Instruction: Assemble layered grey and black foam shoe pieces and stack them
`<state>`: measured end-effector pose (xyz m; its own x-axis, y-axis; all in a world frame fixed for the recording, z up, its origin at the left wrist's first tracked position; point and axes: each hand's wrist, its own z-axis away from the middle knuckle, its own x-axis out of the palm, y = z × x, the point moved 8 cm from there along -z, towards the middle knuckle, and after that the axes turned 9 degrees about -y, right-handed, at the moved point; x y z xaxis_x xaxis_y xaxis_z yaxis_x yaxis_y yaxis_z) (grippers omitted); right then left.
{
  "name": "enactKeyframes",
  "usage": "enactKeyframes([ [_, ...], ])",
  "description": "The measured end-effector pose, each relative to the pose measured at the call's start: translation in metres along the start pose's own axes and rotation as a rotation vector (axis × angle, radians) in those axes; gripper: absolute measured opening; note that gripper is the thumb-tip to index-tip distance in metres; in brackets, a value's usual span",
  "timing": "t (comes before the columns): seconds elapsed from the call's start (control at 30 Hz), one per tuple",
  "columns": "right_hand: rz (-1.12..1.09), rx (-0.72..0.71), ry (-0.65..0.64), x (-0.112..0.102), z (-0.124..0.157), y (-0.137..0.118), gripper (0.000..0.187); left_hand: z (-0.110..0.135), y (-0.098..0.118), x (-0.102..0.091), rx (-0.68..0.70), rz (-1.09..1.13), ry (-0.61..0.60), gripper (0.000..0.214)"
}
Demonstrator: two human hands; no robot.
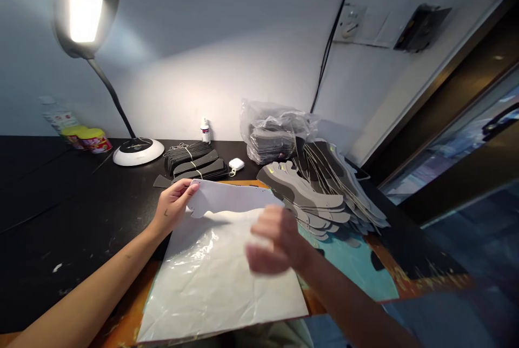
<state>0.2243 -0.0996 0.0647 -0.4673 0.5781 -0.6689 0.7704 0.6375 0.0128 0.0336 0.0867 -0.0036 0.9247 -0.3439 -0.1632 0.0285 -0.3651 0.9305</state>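
My left hand [174, 205] pinches the left end of a pale, curved, flat cut piece [227, 196] with small dark marks along its edges. The piece is held up above a white, glossy sheet [214, 283]. Close to the piece's right end is my right hand [275, 240], its fingers curled and smeared by motion, so I cannot tell if anything is in them. Just beyond, to the right, lies a fanned stack of grey shoe upper pieces [304, 191]. Behind my left hand, dark strips [194, 161] are tied in bundles.
A desk lamp [138, 152] stands lit at the left, near yellow-lidded tubs [95, 140] and a clear bottle [57, 113]. At the wall are a small white bottle [205, 131] and a plastic bag of grey pieces [271, 134]. A white case [236, 164] lies between.
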Motion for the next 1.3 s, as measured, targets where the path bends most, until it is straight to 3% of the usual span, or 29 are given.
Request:
enactKeyframes([
  [0.1, 0.033, 0.169, 0.052, 0.008, -0.008, 0.046, 0.042, 0.0, 0.002, -0.004, 0.022, -0.036, 0.024, 0.037],
  [0.2, -0.002, 0.322, -0.057, 0.028, -0.007, 0.076, 0.047, 0.0, 0.0, -0.005, 0.015, -0.032, 0.034, 0.038],
  [0.4, -0.051, 0.326, -0.135, 0.045, -0.003, 0.069, 0.037, 0.001, 0.009, 0.004, -0.034, -0.016, 0.022, 0.05],
  [0.63, -0.13, 0.39, -0.019, 0.042, 0.001, 0.07, 0.016, 0.007, 0.035, 0.015, -0.025, -0.089, 0.042, 0.053],
  [0.9, -0.163, 0.433, -0.028, 0.045, 0.007, 0.076, 0.007, 0.008, 0.018, 0.015, -0.046, -0.16, -0.006, 0.05],
  [1.1, -0.184, 0.458, -0.052, 0.047, 0.01, 0.078, 0.02, 0.008, 0.019, 0.016, -0.028, -0.151, -0.001, 0.051],
  [1.3, -0.189, 0.448, -0.022, 0.043, 0.008, 0.075, 0.02, 0.008, 0.008, 0.013, -0.022, -0.12, -0.024, 0.045],
])
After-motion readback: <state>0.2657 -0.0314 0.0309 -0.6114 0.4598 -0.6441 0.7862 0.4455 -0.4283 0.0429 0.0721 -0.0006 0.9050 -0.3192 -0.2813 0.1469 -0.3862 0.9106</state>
